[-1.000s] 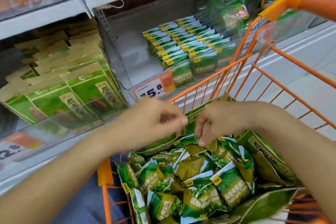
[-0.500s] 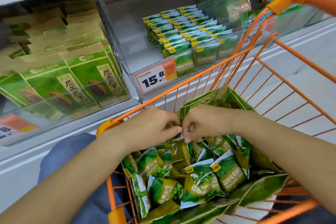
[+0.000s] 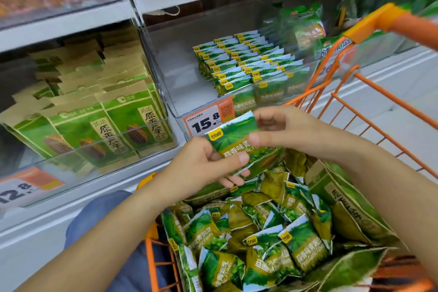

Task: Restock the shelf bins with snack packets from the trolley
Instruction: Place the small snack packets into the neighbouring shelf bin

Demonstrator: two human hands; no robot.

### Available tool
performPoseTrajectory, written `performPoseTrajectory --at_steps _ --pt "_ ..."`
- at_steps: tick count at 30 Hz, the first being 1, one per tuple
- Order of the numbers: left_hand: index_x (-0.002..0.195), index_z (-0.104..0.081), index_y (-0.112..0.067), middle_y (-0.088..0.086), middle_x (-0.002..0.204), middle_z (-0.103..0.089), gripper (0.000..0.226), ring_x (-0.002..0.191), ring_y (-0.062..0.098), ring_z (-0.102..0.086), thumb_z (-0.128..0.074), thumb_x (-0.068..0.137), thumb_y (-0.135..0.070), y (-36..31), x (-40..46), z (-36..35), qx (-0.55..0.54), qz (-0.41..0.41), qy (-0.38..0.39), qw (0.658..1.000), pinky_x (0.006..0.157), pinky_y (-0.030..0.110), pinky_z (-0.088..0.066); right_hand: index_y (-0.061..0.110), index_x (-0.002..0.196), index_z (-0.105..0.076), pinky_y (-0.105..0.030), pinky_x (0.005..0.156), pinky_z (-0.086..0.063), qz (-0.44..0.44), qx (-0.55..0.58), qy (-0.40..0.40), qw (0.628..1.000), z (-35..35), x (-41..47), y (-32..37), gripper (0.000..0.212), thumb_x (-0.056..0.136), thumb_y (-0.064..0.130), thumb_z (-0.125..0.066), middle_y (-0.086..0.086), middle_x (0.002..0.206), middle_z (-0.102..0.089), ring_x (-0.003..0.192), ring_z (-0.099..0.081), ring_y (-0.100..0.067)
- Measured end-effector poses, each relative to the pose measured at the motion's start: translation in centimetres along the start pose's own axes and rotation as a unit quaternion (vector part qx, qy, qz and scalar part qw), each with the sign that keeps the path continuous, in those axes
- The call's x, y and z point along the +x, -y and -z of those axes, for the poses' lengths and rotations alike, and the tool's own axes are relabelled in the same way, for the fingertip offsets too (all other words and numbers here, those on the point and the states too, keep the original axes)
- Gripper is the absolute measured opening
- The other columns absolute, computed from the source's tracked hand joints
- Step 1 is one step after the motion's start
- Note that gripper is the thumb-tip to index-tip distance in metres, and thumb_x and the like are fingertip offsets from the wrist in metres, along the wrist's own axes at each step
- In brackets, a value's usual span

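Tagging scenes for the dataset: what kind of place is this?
Most likely a supermarket snack aisle: clear shelf bins of stacked green snack packets, a 15.8 price tag on the bin front, and an orange wire trolley.

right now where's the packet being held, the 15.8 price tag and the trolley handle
held packet [image 3: 233, 140]: head view, on its green front
15.8 price tag [image 3: 205, 123]: head view, on the printed digits
trolley handle [image 3: 403, 23]: head view, on the orange bar

White shelving [image 3: 71, 23] – orange price tags [image 3: 208, 118].
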State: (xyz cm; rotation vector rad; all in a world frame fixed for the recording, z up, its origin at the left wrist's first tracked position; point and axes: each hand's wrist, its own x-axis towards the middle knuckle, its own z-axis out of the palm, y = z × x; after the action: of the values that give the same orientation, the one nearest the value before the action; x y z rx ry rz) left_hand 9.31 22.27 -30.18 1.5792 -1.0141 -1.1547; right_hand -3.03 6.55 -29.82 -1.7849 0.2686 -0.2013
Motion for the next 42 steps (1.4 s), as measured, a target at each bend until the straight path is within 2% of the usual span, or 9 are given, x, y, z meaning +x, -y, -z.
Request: performPoseTrajectory --at_steps 2,5,9,17,20,27,31,38,42 --pt "0.042 -0.067 -0.016 0.002 0.057 -0.069 0.039 0.056 0.008 -0.069 -0.065 0.081 -0.016 -0.1 -0.1 -0.1 0.001 0.000 0.001 1.000 0.051 0.015 -0.053 -0.017 0.100 -0.057 -0.057 0.094 -0.044 -0.010 0.002 0.011 1.000 -0.3 0.0 0.0 0.072 0.071 0.046 -0.078 -0.034 0.107 -0.061 0.102 -0.059 -0.048" --pt "0.045 -0.060 -0.010 0.003 0.053 -0.067 0.039 0.057 0.008 -0.070 -0.063 0.084 -0.015 -0.2 -0.2 -0.1 0.009 0.006 -0.001 1.000 0.047 0.014 -0.050 -0.015 0.078 -0.053 -0.037 0.065 -0.047 0.005 0.003 0.002 1.000 -0.2 0.2 -0.2 0.060 0.070 0.038 -0.081 -0.034 0.074 -0.055 0.064 -0.053 -0.042" --pt "0.062 -0.055 -0.002 0.012 0.056 -0.067 0.029 0.064 0.013 -0.072 -0.062 0.079 -0.024 -0.1 0.0 0.0 -0.028 0.000 -0.026 0.999 0.048 0.019 -0.053 0.010 0.055 -0.035 -0.021 0.049 -0.021 0.044 -0.010 -0.054 0.998 -0.2 0.2 0.1 0.046 0.073 0.026 -0.075 0.005 0.052 -0.026 0.052 -0.025 -0.009" --pt "0.090 -0.073 -0.033 -0.014 0.081 -0.073 0.018 0.075 0.002 -0.067 -0.079 0.073 -0.033 -2.0 1.5 1.5 0.149 -0.125 -0.143 0.970 0.069 0.018 -0.051 0.018 0.063 -0.055 -0.010 0.053 -0.038 0.050 -0.002 -0.079 0.996 0.7 0.0 0.6 0.021 0.070 0.029 -0.072 0.012 0.053 -0.054 0.050 -0.048 0.000" --pt "0.096 -0.074 -0.022 -0.003 0.085 -0.075 0.027 0.075 0.010 -0.067 -0.081 0.071 -0.029 -2.8 2.3 1.7 0.139 -0.134 -0.158 0.968 0.070 0.027 -0.053 0.013 0.105 -0.068 -0.032 0.082 -0.057 0.036 0.011 -0.064 0.997 0.8 -0.2 0.6 0.040 0.068 0.025 -0.076 -0.001 0.095 -0.075 0.087 -0.071 -0.017" --pt "0.086 -0.069 -0.026 -0.009 0.076 -0.072 0.020 0.063 0.006 -0.062 -0.080 0.070 -0.027 -4.6 3.2 2.1 0.197 -0.087 -0.110 0.970 0.065 0.024 -0.051 0.013 0.096 -0.072 -0.053 0.084 -0.054 0.006 -0.010 -0.086 0.996 1.4 0.2 -0.4 0.024 0.075 0.022 -0.079 -0.024 0.089 -0.070 0.089 -0.070 -0.030" --pt "0.075 -0.064 -0.028 -0.007 0.070 -0.070 0.017 0.066 0.013 -0.062 -0.081 0.074 -0.025 -5.7 4.3 3.2 0.354 -0.100 -0.157 0.917 0.063 0.030 -0.045 0.020 0.112 -0.063 -0.021 0.072 -0.050 -0.004 -0.118 -0.147 0.982 0.9 0.5 -0.8 0.036 0.080 0.032 -0.075 0.012 0.079 -0.061 0.071 -0.059 0.001" --pt "0.120 -0.052 -0.019 0.014 0.109 -0.065 0.039 0.099 0.038 -0.059 -0.062 0.083 -0.023 -7.5 10.6 7.9 0.624 -0.016 -0.237 0.745 0.068 0.033 -0.038 0.026 0.118 -0.063 -0.032 0.083 -0.043 0.038 -0.379 -0.263 0.886 1.6 0.6 -1.1 0.027 0.095 0.035 -0.053 0.007 0.105 -0.067 0.107 -0.052 -0.014" --pt "0.092 -0.059 -0.006 0.014 0.087 -0.060 0.015 0.080 0.033 -0.056 -0.055 0.078 -0.007 -8.0 14.3 9.4 0.664 0.078 -0.210 0.713 0.063 0.033 -0.039 0.021 0.129 -0.056 -0.033 0.107 -0.024 0.035 -0.467 -0.197 0.861 1.8 3.5 -0.7 0.038 0.098 0.041 -0.044 -0.001 0.125 -0.058 0.125 -0.042 -0.020"
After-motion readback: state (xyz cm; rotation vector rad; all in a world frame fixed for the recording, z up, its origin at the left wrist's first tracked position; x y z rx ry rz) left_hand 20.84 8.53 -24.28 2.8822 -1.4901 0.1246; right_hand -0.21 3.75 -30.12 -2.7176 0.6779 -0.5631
